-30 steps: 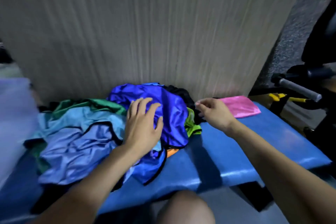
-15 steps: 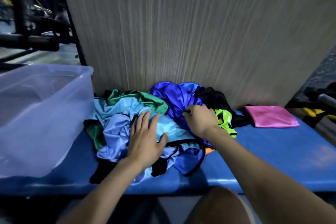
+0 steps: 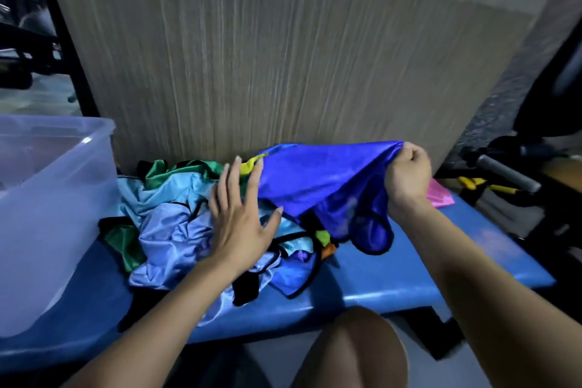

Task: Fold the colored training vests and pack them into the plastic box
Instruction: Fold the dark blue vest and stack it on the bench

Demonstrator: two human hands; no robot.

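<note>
The right hand had its fingers clamped on the shiny royal-blue black-trimmed vest, lifted just beyond the spread, straight fingers of the left hand pressing the heap of satin vests, which I judged should stay pinned so only one vest came free.

head camera looks down, close over the bench.

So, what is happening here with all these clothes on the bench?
A person is sorting a pile of vests on a blue bench. The right hand grips a dark blue vest and lifts it off the pile, while the left hand rests open on the pile. The plastic box waits at left.
</note>
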